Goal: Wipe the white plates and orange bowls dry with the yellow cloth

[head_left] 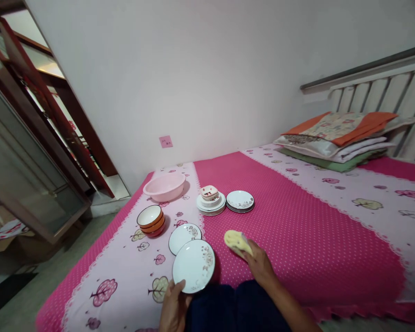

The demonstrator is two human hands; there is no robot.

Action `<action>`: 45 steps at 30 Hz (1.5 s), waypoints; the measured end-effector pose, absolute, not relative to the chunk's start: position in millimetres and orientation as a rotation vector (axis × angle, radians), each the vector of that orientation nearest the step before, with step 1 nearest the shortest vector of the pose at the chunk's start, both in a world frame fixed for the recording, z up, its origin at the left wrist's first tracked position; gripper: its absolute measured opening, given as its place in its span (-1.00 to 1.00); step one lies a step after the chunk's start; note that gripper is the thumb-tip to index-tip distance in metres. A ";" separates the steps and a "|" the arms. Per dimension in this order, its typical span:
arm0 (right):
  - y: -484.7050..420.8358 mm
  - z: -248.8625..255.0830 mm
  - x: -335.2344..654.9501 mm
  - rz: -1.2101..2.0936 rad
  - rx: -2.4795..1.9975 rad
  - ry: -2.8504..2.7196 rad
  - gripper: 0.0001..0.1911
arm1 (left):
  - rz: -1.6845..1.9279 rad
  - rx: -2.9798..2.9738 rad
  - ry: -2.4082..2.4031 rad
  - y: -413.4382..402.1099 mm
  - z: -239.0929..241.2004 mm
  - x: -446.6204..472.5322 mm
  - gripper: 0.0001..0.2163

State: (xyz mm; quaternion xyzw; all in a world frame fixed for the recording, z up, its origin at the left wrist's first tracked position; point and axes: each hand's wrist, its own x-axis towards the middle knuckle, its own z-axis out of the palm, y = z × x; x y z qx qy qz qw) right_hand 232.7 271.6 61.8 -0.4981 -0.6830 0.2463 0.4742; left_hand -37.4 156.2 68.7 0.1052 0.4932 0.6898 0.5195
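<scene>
My left hand grips the lower edge of a white plate with a dark rim and brown floral print, thumb on top. That plate is raised and partly covers a second, similar plate on the bed. In my right hand is a folded yellow cloth, held to the right of the plate and apart from it. Farther off stands a stack of white plates with smaller dishes and a patterned square bowl on top. Beside it sits a stack of dark-rimmed plates.
Orange and red bowls are stacked at the left, with a pink basin behind them. Folded bedding lies at the far right by a radiator. The pink bed cover ends at a left edge above the floor.
</scene>
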 end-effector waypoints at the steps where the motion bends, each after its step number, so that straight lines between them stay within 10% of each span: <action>1: 274.4 64.0 240.4 0.612 -1.233 -1.611 -0.55 | 1.609 0.275 1.103 156.0 69.3 -26.6 -0.45; 10: 271.8 100.3 315.9 0.470 -1.461 -1.240 -0.37 | 1.423 0.293 0.988 226.1 77.4 54.9 -0.17; 45: 318.8 85.5 202.7 0.153 -1.414 -2.471 -0.61 | 1.266 0.119 0.855 249.0 53.6 46.9 -0.55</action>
